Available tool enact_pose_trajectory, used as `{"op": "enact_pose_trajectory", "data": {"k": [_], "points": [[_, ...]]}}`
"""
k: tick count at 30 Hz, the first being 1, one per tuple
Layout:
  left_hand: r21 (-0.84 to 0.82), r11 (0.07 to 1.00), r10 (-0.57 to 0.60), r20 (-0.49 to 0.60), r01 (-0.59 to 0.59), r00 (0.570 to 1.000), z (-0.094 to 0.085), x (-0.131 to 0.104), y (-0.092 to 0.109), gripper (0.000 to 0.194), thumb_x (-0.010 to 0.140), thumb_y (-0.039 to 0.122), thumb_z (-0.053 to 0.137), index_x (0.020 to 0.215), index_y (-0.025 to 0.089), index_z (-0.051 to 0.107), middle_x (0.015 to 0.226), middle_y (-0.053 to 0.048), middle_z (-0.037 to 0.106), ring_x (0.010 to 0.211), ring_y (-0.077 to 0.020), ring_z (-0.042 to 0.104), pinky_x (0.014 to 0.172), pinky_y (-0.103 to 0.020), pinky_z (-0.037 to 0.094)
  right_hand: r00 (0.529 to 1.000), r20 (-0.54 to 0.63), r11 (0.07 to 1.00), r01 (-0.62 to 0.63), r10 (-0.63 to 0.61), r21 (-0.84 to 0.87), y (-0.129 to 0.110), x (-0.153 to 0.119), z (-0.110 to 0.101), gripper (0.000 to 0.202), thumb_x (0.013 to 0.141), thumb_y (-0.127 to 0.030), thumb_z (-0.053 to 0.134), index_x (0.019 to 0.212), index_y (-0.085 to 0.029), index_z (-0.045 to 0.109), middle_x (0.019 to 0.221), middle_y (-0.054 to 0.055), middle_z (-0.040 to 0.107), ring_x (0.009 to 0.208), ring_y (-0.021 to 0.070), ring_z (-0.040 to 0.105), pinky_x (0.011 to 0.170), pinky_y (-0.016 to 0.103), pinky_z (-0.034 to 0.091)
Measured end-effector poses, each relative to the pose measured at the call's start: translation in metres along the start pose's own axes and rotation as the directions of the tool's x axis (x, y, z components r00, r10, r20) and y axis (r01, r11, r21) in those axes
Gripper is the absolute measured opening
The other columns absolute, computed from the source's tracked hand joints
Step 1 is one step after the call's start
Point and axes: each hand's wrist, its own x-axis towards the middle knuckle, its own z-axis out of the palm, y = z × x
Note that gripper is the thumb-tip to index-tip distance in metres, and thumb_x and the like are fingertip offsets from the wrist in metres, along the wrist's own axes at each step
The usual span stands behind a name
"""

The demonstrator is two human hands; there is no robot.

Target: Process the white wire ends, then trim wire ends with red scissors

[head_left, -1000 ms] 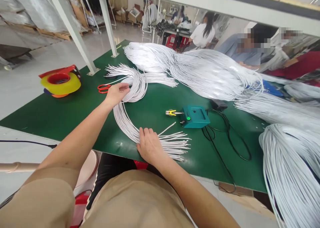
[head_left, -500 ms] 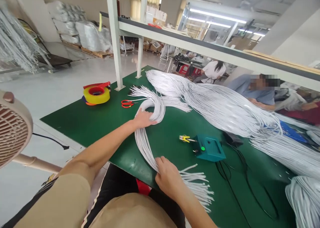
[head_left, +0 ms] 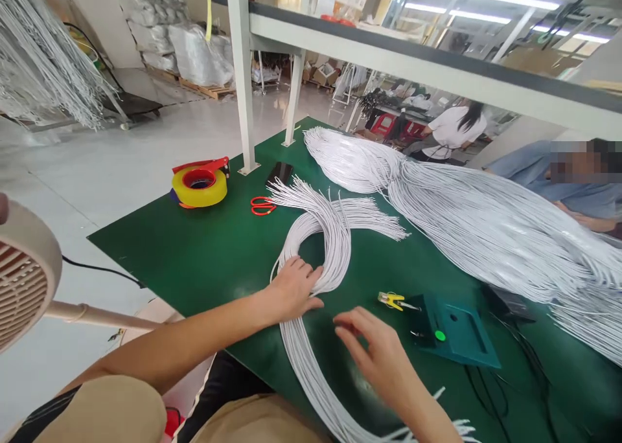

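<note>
A bundle of thin white cables (head_left: 340, 249) lies looped on the green table, one end fanned toward the scissors and a tail curving to the near edge. My left hand (head_left: 291, 291) rests over the near side of the loop, its fingers lying across the strands and its thumb spread away. To the right of the tail, my right hand (head_left: 374, 342) hovers with thumb and fingers apart and nothing between them. Beyond it sit yellow-handled pliers (head_left: 391, 300) and a teal box-shaped device (head_left: 461, 333) with a green dot. Part of the tail is hidden behind my right forearm.
A large white cable bundle (head_left: 466, 210) stretches across the far side. Red-handled scissors (head_left: 262, 206), a dark flat object (head_left: 280, 173) and a yellow tape roll (head_left: 200, 185) lie leftward. A shelf post (head_left: 244, 87) rises behind; a fan (head_left: 26, 268) stands left. Two people sit beyond.
My right hand has let go of the cable tail and lifted away from it. My left hand's fingers have spread on the loop. The view has shifted, bringing the loop lower and further right.
</note>
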Motion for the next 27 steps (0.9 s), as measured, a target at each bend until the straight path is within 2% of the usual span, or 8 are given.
{"op": "enact_pose_trajectory", "data": {"k": [5, 8, 11, 13, 16, 19, 22, 27], "points": [[-0.165, 0.985, 0.037, -0.07, -0.048, 0.997, 0.006, -0.022, 0.019, 0.063, 0.074, 0.055, 0.065, 0.114, 0.006, 0.06, 0.099, -0.015, 0.061, 0.096, -0.0299, 0.053, 0.096, -0.047, 0.039, 0.963, -0.156, 0.975, 0.22, -0.222, -0.03, -0.01, 0.062, 0.013, 0.02, 0.094, -0.02, 0.041, 0.092, -0.018, 0.062, 0.091, 0.005, 0.061, 0.085, 0.0151, 0.055, 0.078, 0.03, 0.044], [-0.353, 0.925, 0.139, -0.029, -0.14, 0.99, -0.014, -0.026, 0.006, 0.056, 0.075, 0.053, 0.065, 0.11, 0.01, 0.063, 0.107, -0.015, 0.062, 0.108, -0.0304, 0.053, 0.098, -0.043, 0.04, 0.94, -0.123, 0.941, 0.296, -0.317, -0.163, -0.006, 0.084, 0.028, 0.024, 0.095, -0.018, 0.039, 0.092, -0.016, 0.063, 0.088, 0.007, 0.061, 0.085, 0.0169, 0.054, 0.081, 0.034, 0.042], [-0.571, 0.82, 0.159, 0.146, -0.048, 0.976, -0.051, -0.014, -0.039, 0.026, 0.089, 0.036, 0.051, 0.092, 0.019, 0.07, 0.092, -0.005, 0.069, 0.09, -0.0182, 0.062, 0.085, -0.029, 0.047, 0.928, -0.117, 0.918, 0.322, -0.355, -0.232, 0.003, 0.091, 0.04, 0.023, 0.094, -0.015, 0.04, 0.093, -0.014, 0.063, 0.084, 0.006, 0.062, 0.081, 0.0165, 0.054, 0.083, 0.035, 0.04], [-0.586, 0.798, -0.108, 0.092, 0.141, 0.99, -0.071, 0.001, -0.084, 0.025, 0.087, 0.036, 0.052, 0.089, 0.02, 0.071, 0.091, -0.003, 0.07, 0.084, -0.0159, 0.064, 0.08, -0.026, 0.049, 0.915, -0.158, 0.915, 0.331, -0.371, -0.232, 0.008, 0.091, 0.045, 0.021, 0.092, -0.013, 0.042, 0.093, -0.014, 0.063, 0.084, 0.005, 0.062, 0.08, 0.0156, 0.054, 0.085, 0.035, 0.038], [-0.463, 0.789, -0.485, -0.066, 0.403, 0.872, -0.078, 0.03, -0.152, 0.024, 0.083, 0.036, 0.056, 0.093, 0.02, 0.072, 0.095, -0.003, 0.07, 0.088, -0.0185, 0.064, 0.085, -0.028, 0.048, 0.894, -0.224, 0.915, 0.346, -0.389, -0.208, 0.013, 0.087, 0.051, 0.018, 0.09, -0.01, 0.045, 0.094, -0.015, 0.062, 0.086, 0.004, 0.063, 0.08, 0.0148, 0.055, 0.089, 0.036, 0.037], [-0.298, 0.762, -0.633, -0.156, 0.575, 0.758, -0.069, 0.06, -0.2, 0.029, 0.083, 0.026, 0.052, 0.103, 0.018, 0.071, 0.101, -0.003, 0.07, 0.091, -0.0182, 0.064, 0.088, -0.026, 0.048, 0.882, -0.243, 0.907, 0.353, -0.405, -0.229, 0.015, 0.085, 0.054, 0.017, 0.089, -0.009, 0.046, 0.094, -0.015, 0.061, 0.083, 0.002, 0.063, 0.077, 0.0133, 0.054, 0.09, 0.035, 0.037], [-0.221, 0.772, -0.633, -0.183, 0.596, 0.752, -0.059, 0.086, -0.218, 0.033, 0.084, 0.023, 0.049, 0.109, 0.016, 0.069, 0.105, -0.004, 0.069, 0.096, -0.0182, 0.063, 0.092, -0.025, 0.046, 0.883, -0.233, 0.902, 0.351, -0.408, -0.251, 0.015, 0.083, 0.055, 0.015, 0.088, -0.008, 0.047, 0.093, -0.014, 0.061, 0.078, 0.001, 0.06, 0.074, 0.0116, 0.052, 0.092, 0.034, 0.037], [-0.116, 0.82, -0.572, -0.159, 0.56, 0.805, -0.055, 0.12, -0.223, 0.032, 0.083, 0.025, 0.05, 0.107, 0.021, 0.07, 0.109, -0.001, 0.067, 0.099, -0.0183, 0.062, 0.092, -0.024, 0.045, 0.883, -0.248, 0.909, 0.346, -0.399, -0.233, 0.016, 0.083, 0.055, 0.014, 0.088, -0.008, 0.049, 0.093, -0.014, 0.06, 0.076, 0.0, 0.058, 0.073, 0.0111, 0.05, 0.091, 0.034, 0.037]]}}
